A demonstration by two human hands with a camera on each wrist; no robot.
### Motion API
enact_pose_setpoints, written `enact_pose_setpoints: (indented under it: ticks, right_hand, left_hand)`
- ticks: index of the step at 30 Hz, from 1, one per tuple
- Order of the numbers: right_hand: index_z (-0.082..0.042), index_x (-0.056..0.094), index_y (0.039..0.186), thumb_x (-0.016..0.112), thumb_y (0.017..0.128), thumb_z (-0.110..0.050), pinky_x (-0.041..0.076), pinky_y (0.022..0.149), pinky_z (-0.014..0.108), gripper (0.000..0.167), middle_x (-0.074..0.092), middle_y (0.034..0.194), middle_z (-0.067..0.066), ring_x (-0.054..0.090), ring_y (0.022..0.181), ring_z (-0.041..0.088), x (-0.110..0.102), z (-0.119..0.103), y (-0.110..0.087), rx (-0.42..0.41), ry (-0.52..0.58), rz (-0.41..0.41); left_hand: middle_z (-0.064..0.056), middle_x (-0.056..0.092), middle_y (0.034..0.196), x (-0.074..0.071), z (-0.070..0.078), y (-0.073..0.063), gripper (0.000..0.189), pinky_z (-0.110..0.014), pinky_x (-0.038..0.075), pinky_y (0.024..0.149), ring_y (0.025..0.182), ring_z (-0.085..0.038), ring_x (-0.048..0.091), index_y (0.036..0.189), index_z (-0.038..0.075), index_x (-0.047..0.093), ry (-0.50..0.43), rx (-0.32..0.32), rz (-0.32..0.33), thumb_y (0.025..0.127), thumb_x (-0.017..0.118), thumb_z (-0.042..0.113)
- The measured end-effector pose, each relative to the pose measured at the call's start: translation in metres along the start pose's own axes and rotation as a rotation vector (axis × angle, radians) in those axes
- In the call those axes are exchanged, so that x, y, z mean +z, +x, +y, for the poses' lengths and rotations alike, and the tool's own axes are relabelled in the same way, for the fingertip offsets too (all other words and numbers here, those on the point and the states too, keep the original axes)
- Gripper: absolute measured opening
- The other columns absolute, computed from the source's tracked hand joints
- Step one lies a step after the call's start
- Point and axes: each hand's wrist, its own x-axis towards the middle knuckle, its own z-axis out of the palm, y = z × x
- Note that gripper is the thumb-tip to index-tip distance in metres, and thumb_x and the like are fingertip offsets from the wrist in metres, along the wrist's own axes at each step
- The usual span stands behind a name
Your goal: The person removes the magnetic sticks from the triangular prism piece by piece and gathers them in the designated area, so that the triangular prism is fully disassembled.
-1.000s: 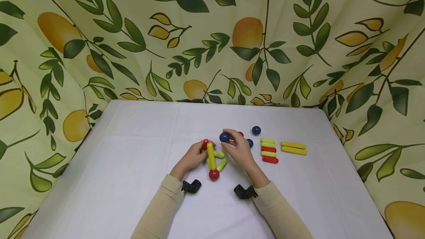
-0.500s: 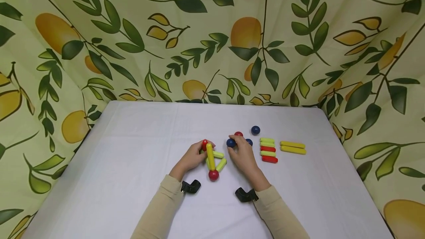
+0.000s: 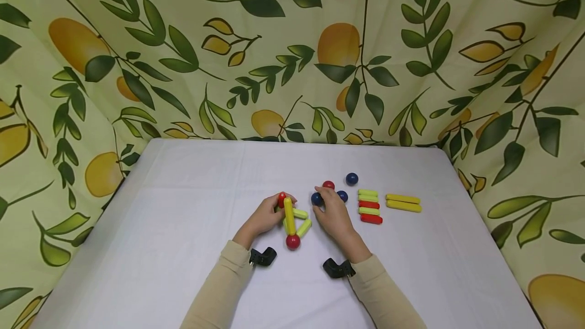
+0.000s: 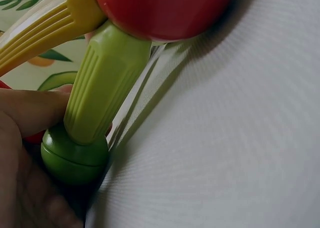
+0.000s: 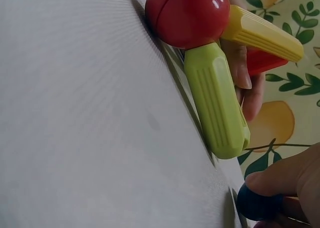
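Between the hands stands a ball-and-stick toy structure: a red ball (image 3: 293,242) in front, a raised yellow stick (image 3: 289,216), light green sticks (image 5: 214,101) low down, a red stick (image 3: 282,199) behind. A dark green ball (image 4: 75,155) shows in the left wrist view. My left hand (image 3: 264,218) grips the structure from its left, thumb and fingers around the red stick's end; part of this grip is hidden. Just right of it, my right hand (image 3: 335,215) pinches a dark blue ball (image 3: 317,199) low over the white cloth, thumb against it (image 5: 259,203).
Beyond the right hand lie a red ball (image 3: 328,185) and two more blue balls, one (image 3: 342,196) close to the fingers, one (image 3: 352,179) farther back. Rightward are a row of short green and red sticks (image 3: 369,205) and two yellow sticks (image 3: 403,202). A patterned curtain (image 3: 292,65) hangs behind.
My right hand has carried the blue ball rightward, away from the structure, and lowered it beside the loose balls. The left hand keeps its grip; the structure has barely shifted.
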Motion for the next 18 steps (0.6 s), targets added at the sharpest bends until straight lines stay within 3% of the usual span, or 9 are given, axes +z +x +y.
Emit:
enact_pose_setpoints:
  ticks: [13, 18]
  right_hand:
    - [-0.004, 0.055, 0.129, 0.071, 0.083, -0.009, 0.045, 0.1, 0.046, 0.049, 0.058, 0.127, 0.016, 0.055, 0.119, 0.031, -0.006, -0.007, -0.002, -0.047, 0.007, 0.039]
    - [-0.006, 0.057, 0.128, 0.071, 0.084, -0.01, 0.048, 0.097, 0.042, 0.046, 0.06, 0.125, 0.012, 0.057, 0.116, 0.027, -0.006, -0.011, -0.001, -0.106, 0.063, 0.037]
  left_hand:
    - [-0.005, 0.065, 0.116, 0.0, 0.001, -0.001, 0.031, -0.04, 0.043, 0.103, 0.105, -0.018, 0.057, 0.118, 0.01, 0.06, -0.026, 0.01, -0.004, 0.088, 0.057, 0.001]
    - [-0.015, 0.065, 0.113, -0.003, 0.014, -0.005, 0.036, -0.043, 0.042, 0.103, 0.106, -0.025, 0.058, 0.12, -0.001, 0.057, -0.036, 0.037, -0.021, 0.085, 0.053, -0.005]
